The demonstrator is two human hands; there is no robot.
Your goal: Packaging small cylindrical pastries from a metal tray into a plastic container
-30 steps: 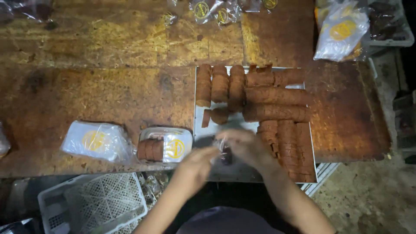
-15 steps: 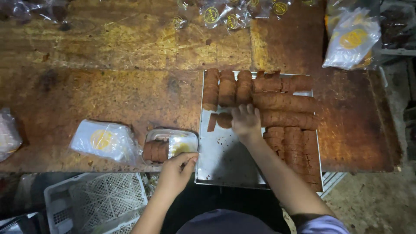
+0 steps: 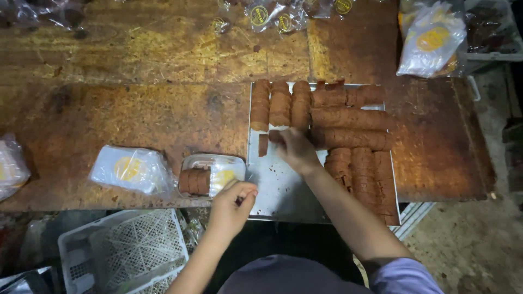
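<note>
A metal tray [image 3: 272, 179] lies on a worn brown wooden table [image 3: 136, 109], holding several rows of brown round cookies [image 3: 348, 117]. My right hand [image 3: 294, 148] rests over a short stack of cookies near the tray's middle, fingers curled around them. My left hand [image 3: 233, 204] hovers by the tray's front left corner, fingers pinched together; whether it holds anything is unclear. Just left of it sits a clear plastic container [image 3: 215, 170] partly filled with cookies [image 3: 195, 181].
A stack of clear bags with yellow labels [image 3: 131, 170] lies left of the container. More bags sit at back right [image 3: 433, 41] and at the far left edge [image 3: 11, 166]. A white plastic crate [image 3: 125, 247] stands below the table's front edge.
My hands, together at the tray's front a second ago, have separated. The right reached back to the cookies in the tray's middle; the left moved down and left beside the container.
</note>
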